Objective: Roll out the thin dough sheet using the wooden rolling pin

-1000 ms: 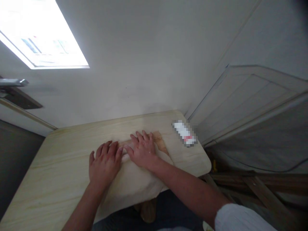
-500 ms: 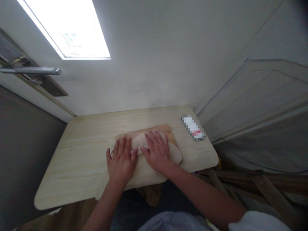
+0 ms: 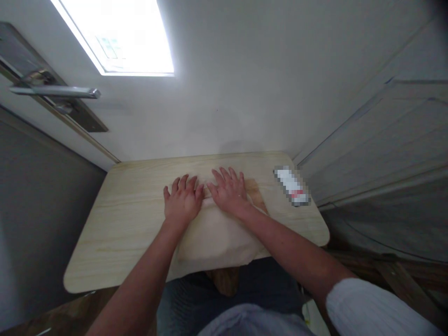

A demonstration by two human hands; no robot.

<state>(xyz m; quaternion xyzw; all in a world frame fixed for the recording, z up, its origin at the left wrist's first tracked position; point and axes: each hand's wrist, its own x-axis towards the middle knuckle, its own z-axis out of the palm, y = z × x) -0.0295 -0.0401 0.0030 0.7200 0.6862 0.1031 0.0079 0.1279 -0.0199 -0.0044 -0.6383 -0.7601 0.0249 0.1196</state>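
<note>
A broad, pale sheet that looks like rolled-out dough (image 3: 220, 238) lies over a wooden board (image 3: 257, 193), its near part reaching the table's front edge. At the sheet's far end, my left hand (image 3: 184, 198) rests palm down with the fingers spread. My right hand (image 3: 229, 189) lies beside it, also palm down with fingers apart, on the same far end. A small gap separates the two thumbs. Whatever is under the palms is hidden, and I cannot tell whether a rolling pin is there.
The light wood table (image 3: 122, 224) stands against a white door with a bright window (image 3: 129, 37) and a metal handle (image 3: 59, 91). A blurred-out white and red object (image 3: 292, 185) lies at the table's right. Wooden beams (image 3: 395, 270) are at lower right.
Both hands have moved forward, away from me, towards the far side of the board. More of the pale sheet now lies flat on my side of the hands. The view has shifted slightly.
</note>
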